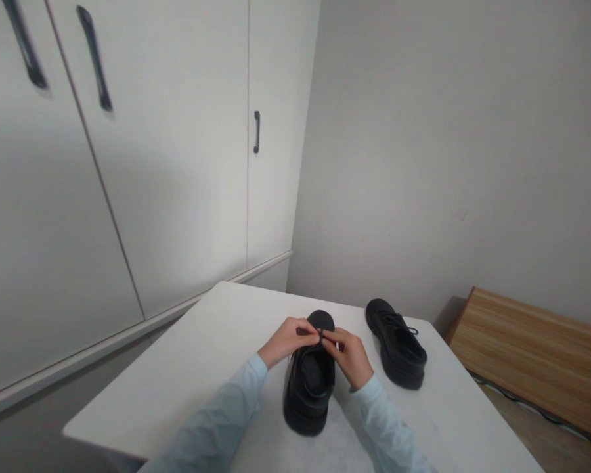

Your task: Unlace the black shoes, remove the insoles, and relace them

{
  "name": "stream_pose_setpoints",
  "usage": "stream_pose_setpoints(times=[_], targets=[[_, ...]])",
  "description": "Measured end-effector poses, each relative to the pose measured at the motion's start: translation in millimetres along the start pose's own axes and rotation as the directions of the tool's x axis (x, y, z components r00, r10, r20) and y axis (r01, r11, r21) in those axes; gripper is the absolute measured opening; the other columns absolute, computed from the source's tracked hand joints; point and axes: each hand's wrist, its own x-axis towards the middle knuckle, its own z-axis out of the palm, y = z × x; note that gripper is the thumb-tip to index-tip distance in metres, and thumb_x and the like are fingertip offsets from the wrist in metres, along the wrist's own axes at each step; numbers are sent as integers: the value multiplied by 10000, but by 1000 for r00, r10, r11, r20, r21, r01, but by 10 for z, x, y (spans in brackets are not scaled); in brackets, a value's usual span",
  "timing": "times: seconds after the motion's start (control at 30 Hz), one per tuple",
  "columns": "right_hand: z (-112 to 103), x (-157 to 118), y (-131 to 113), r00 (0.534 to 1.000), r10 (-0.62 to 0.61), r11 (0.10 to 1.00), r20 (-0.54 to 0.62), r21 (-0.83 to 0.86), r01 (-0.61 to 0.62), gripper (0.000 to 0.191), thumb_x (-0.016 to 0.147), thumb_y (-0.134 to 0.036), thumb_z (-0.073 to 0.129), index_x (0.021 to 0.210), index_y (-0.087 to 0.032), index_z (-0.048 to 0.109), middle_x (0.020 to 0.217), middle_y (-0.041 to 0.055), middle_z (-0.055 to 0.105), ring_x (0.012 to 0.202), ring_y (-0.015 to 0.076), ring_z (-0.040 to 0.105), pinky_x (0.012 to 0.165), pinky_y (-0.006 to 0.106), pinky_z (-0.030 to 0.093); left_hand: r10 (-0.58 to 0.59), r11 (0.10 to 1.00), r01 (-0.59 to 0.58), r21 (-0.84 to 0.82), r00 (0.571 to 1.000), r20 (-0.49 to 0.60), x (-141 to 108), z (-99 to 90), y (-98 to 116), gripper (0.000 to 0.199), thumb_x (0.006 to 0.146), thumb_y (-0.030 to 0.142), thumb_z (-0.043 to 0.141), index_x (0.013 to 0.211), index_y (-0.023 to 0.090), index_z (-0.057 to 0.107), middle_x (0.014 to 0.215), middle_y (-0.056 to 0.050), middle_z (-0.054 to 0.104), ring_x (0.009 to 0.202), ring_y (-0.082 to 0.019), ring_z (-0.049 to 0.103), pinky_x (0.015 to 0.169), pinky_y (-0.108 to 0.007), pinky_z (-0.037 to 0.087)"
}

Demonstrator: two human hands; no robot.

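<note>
A black shoe [309, 394] stands on the white table [201, 348], its toe pointing away from me and its opening towards me. My left hand [288, 340] reaches over its front from the left, thumb and forefinger pinched on the black lace. From the right, my right hand [350, 355] pinches the lace too, its fingertips close beside those of the left. Fingers cover most of the lacing. A second black shoe [398, 345] stands to the right, with its lace in a bow, touched by neither hand.
White cabinets [177, 164] with dark handles line the left side. A grey wall [423, 164] rises behind the table. At the right is a wooden board or tabletop [536, 355], with a dark cable along its lower edge.
</note>
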Motion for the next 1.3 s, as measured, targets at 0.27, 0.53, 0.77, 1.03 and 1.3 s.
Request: stream_pose_setpoints(times=[0.27,0.53,0.77,1.03,1.3], targets=[[2,4,5,998,33,997,-57,75,-29,142,760,-232,586,808,-160,699,661,25,602,575,134,485,560,237,355,101,987,-100,129,995,1,-15,14,59,82,683,206,653,681,124,648,716,-15,597,703,-130,551,697,-240,417],[-7,24,-39,986,164,934,-27,325,-146,143,707,-277,603,695,-142,651,545,-24,499,499,100,400,488,222,290,195,948,-174,265,979,-56,-75,66,124,58,711,183,618,689,133,635,691,-13,611,712,-139,570,717,-241,420],[3,39,-29,977,211,847,23,495,-194,179,675,-313,628,677,-134,623,561,-23,503,523,100,421,513,231,329,221,935,-177,308,969,-113,-101,105,141,38,698,169,610,685,140,631,695,-6,584,684,-130,574,704,-240,436],[-14,44,-48,976,216,836,37,509,-205,176,669,-329,605,651,-161,553,542,-41,464,490,85,402,475,213,324,204,931,-156,329,972,-117,-88,96,136,50,700,184,610,696,147,645,686,-12,613,679,-139,587,716,-249,435],[-12,58,15,939,305,761,159,552,-341,153,627,-327,540,630,-181,495,433,-93,380,339,49,322,349,182,228,131,959,-102,264,987,-95,-67,71,150,41,680,164,588,664,136,613,614,2,600,627,-128,559,654,-230,422]])
